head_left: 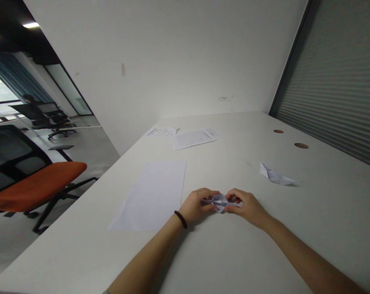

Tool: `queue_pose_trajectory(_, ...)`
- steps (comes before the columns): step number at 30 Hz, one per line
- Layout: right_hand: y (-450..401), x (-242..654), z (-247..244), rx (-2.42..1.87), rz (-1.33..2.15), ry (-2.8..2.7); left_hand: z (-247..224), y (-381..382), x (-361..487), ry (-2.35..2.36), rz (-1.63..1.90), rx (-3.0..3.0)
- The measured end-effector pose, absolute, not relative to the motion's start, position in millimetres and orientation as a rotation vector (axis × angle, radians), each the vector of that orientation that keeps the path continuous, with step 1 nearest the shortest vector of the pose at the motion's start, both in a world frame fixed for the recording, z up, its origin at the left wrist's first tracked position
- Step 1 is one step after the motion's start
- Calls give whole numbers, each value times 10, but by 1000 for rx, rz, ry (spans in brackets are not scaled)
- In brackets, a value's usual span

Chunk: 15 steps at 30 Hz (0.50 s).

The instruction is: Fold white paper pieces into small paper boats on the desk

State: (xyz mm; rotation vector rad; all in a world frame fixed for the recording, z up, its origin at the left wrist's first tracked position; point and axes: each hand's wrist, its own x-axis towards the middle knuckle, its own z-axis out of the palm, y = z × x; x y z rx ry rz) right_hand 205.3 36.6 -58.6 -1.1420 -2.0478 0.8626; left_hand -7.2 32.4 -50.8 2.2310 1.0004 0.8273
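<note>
White folded paper piece point(221, 202) sits just right of the blank white paper sheet point(149, 196) on the pale worktop point(233, 163). Left hand point(197, 206) and right hand point(244, 207): grips narrow on its opposite ends, leaving its middle exposed, I read. White paper boat point(275, 174) lies well right of the sheet.

A folded sheet of white paper point(221, 202) is held pinched from both sides, low over the desk. It is worked into a small, many-layered shape, bulged and creased at the middle and tapered into narrow points at the left and right. Its long axis lies roughly level, and its inner folds are partly hidden and shaded grey.
</note>
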Motion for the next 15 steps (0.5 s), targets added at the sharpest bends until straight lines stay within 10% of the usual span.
queue_pose_trajectory(15,418,2208,-582,-1139,665,-2001,-495,350,-213,1283,857,2150)
